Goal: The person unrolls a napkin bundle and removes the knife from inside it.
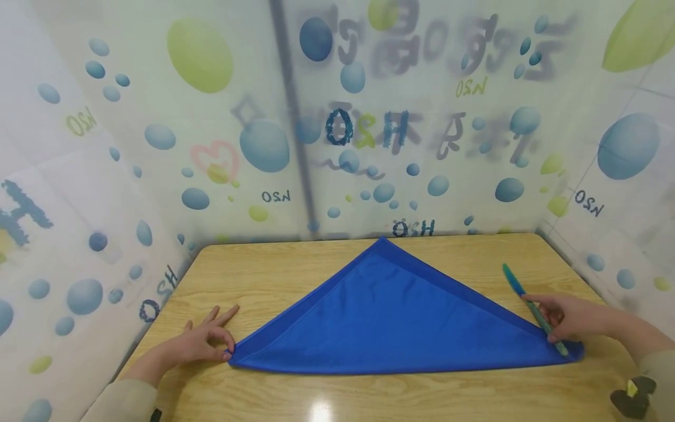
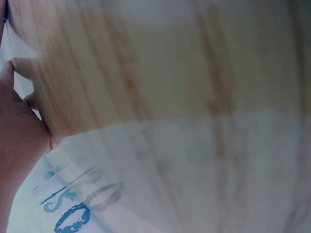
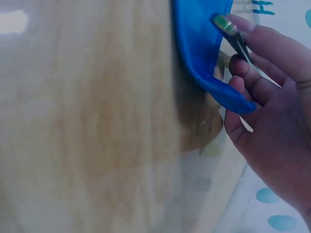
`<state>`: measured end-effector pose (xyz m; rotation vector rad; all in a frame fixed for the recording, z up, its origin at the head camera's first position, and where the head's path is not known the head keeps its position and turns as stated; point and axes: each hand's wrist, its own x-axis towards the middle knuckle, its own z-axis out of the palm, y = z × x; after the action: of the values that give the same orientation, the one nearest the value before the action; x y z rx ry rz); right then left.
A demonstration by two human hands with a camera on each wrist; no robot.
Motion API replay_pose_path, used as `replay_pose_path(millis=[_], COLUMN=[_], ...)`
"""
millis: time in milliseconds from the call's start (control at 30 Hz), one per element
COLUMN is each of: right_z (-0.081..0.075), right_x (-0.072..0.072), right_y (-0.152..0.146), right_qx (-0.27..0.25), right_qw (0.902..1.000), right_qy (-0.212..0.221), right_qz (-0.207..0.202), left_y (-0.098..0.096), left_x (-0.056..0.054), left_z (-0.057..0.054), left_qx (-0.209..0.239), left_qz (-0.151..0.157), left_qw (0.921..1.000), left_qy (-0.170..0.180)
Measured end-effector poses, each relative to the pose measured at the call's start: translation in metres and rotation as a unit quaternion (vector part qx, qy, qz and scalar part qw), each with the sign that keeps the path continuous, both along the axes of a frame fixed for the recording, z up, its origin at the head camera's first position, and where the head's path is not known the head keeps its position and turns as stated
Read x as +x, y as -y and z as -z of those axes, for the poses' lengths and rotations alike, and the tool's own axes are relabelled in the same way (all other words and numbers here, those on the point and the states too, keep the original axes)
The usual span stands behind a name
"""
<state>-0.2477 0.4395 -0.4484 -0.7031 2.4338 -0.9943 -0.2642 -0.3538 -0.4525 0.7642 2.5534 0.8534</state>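
Observation:
A blue cloth [image 1: 390, 316], folded into a wide triangle, lies on the wooden table with its point toward the back wall. At its left corner my left hand [image 1: 203, 343] pinches the fabric between thumb and index finger, the other fingers spread. My right hand [image 1: 572, 316] holds a slim blue-green knife-shaped thing [image 1: 514, 280] over the right corner, its narrow tip pointing away. In the right wrist view, the patterned end of that slim thing [image 3: 224, 25] sticks out past the thumb. The cloth's corner [image 3: 233, 98] curls up against the lower fingers there.
The wooden table [image 1: 263, 395] meets a back wall sheet [image 1: 337, 193] printed with bubbles and lettering. Similar sheets hang at both sides, close to the table's left and right edges. The left wrist view shows mostly blurred table top [image 2: 160, 73].

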Motion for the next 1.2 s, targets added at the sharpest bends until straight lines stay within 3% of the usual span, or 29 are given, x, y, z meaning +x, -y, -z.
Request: replay_pose_path(millis=[200,400,700,833,1200], right_z=[-0.003,-0.009,-0.012,-0.009,-0.009], right_x=[-0.011,-0.023,-0.040,-0.048,-0.060], right_y=[-0.006,-0.006,-0.006,-0.009,-0.005], right_qx=[-0.013,-0.022,-0.050,-0.060,-0.052], right_qw=[0.9995,0.9957,0.9920,0.9924,0.9915], right_qy=[0.020,0.069,0.106,0.100,0.097], right_qz=[0.019,0.057,0.047,0.040,0.069], left_y=[-0.001,0.000,0.001,0.002,0.001], left_x=[0.001,0.002,0.001,0.001,-0.001], left_z=[0.000,-0.001,0.001,0.001,0.001], left_qx=[0.001,0.001,0.001,0.000,0.002], left_qz=[-0.003,-0.005,-0.004,-0.004,-0.005], left_qw=[1.0000,1.0000,1.0000,1.0000,1.0000], left_qy=[0.001,-0.003,-0.005,-0.004,0.002])
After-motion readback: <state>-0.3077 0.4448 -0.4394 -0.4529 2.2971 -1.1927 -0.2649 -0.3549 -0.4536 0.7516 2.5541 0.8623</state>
